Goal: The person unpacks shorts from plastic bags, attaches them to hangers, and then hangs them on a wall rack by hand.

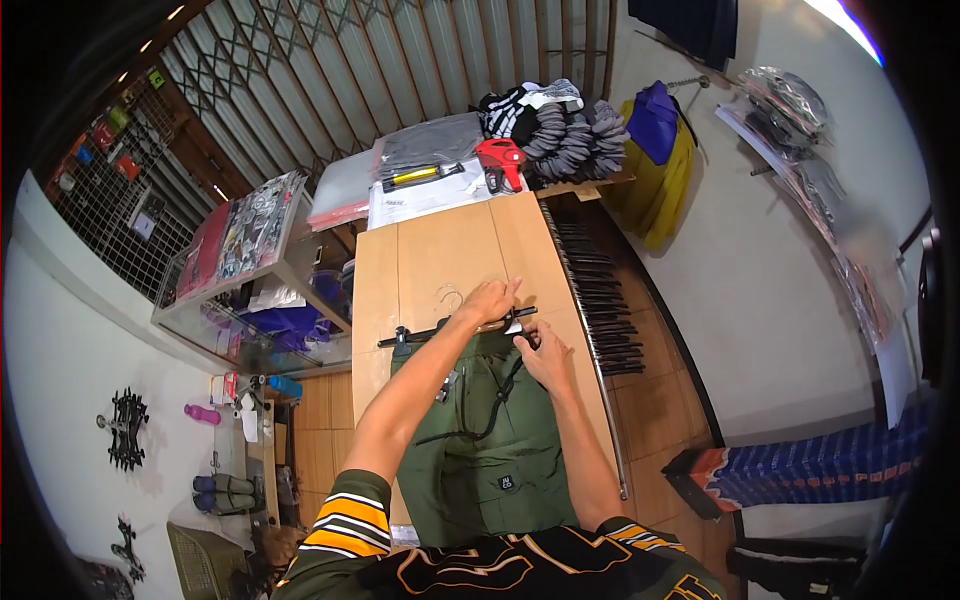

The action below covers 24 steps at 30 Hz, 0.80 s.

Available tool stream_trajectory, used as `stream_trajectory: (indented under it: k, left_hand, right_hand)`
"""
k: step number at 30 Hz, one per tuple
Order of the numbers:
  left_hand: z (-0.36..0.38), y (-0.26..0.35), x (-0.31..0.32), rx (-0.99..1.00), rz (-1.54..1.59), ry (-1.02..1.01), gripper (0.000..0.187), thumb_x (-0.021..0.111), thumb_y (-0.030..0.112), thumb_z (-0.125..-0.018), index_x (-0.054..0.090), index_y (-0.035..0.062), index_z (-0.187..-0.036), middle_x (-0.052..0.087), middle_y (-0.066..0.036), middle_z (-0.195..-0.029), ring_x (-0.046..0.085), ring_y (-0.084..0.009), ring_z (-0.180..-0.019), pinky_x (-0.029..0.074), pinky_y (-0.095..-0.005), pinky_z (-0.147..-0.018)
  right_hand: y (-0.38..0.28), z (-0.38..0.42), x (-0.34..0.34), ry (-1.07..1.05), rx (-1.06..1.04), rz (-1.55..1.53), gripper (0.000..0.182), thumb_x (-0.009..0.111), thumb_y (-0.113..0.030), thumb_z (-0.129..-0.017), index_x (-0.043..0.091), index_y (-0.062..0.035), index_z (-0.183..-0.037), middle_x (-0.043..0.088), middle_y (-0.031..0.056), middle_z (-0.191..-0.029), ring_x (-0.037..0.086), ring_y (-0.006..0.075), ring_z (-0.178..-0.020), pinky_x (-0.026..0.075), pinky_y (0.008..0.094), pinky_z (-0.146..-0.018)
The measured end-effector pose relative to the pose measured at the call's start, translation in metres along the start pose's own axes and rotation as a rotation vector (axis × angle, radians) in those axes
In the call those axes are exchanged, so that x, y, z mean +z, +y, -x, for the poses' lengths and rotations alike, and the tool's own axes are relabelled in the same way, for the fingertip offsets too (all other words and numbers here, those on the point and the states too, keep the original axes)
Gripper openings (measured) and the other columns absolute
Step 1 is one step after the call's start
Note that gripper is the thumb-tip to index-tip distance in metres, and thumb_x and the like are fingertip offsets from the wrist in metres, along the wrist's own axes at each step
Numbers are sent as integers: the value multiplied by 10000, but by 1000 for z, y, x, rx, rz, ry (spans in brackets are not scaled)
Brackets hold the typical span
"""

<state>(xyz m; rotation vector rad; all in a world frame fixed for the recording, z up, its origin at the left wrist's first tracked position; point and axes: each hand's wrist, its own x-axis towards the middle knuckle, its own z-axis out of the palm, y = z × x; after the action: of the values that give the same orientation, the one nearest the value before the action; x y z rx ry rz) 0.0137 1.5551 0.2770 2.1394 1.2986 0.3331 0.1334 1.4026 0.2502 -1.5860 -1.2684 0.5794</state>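
Observation:
Green trousers with a black drawstring lie on the cardboard-covered table, waistband away from me. A black clip hanger with a metal hook runs along the waistband, its left clip at the waistband's left corner. My left hand is on the hanger bar near the right clip, fingers bent around it. At the right corner of the waistband, my right hand pinches the fabric edge just below that clip, beside a small white tag.
A red tape dispenser, a yellow-black cutter and plastic packs are at the table's far end. Grey-black gloves are piled beyond. Black hangers line a rail on the right. A glass case stands left.

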Motion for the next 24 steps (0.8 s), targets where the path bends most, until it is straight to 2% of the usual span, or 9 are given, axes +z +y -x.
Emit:
stream_trajectory:
  k: [1,4,5,6,7,9,12,22,24]
  left_hand:
    - [0,8,-7,-34,-54,-32,756,292,553,-999,714,-54,-838,638,-359,-910,627,-476,-958,473,-514,-891]
    - [-2,16,-16,-52,-130,-13,753,279,525,-1009,695,-71,-815,637,-355,-922,615,-498,-955,468,-531,-888]
    - [-2,15,-17,-49,-141,23,751,271,515,-1012,690,-73,-807,637,-354,-924,614,-495,-956,468,-535,-883]
    - [-1,17,-19,-43,-144,104,738,277,486,-1019,672,-74,-746,631,-352,-845,619,-504,-885,473,-549,-836]
    - [0,18,-22,-45,-145,102,738,277,486,-1019,672,-74,-746,631,-352,-845,619,-504,-885,473,-549,-836]
    - [1,19,-28,-55,-90,236,707,311,449,-1020,648,-74,-683,611,-341,-751,618,-510,-778,479,-558,-764]
    - [5,21,-27,20,-79,349,666,353,400,-1016,623,-73,-633,583,-333,-680,603,-515,-694,477,-568,-701]
    - [19,29,-15,78,-78,351,608,389,344,-1005,600,-71,-615,570,-334,-681,593,-518,-667,476,-566,-658]
    - [21,30,-11,110,-74,367,597,397,335,-1002,600,-65,-609,570,-331,-675,593,-515,-666,476,-566,-656]
  right_hand:
    - [-1,0,-3,4,8,-2,248,752,-151,-785,617,-18,-943,632,69,-780,586,166,-720,482,330,-701]
    - [-5,-1,-8,-36,43,-136,229,757,-131,-778,637,5,-918,631,69,-752,588,155,-690,481,306,-658]
    - [-6,0,-10,-52,67,-165,216,751,-122,-794,634,-1,-929,613,32,-757,551,109,-692,454,270,-655]
    - [-6,0,-11,-67,91,-193,202,745,-114,-810,632,-6,-939,595,-5,-761,513,63,-694,426,235,-651]
    - [-1,-1,-10,-68,93,-195,202,745,-114,-810,632,-6,-939,595,-5,-761,513,63,-694,426,235,-651]
    - [4,-3,-7,-82,92,-298,173,728,-93,-832,633,-2,-943,594,-22,-770,508,49,-699,416,222,-645]
    - [4,-2,-8,-94,113,-341,154,716,-72,-845,630,0,-951,603,-26,-787,514,53,-709,416,222,-645]
    - [12,-4,-3,-77,171,-474,174,720,-52,-859,636,27,-989,658,26,-852,579,67,-752,460,205,-666]
    - [10,-4,-4,-65,170,-645,192,756,-48,-834,653,25,-977,666,26,-848,590,66,-733,477,195,-664]
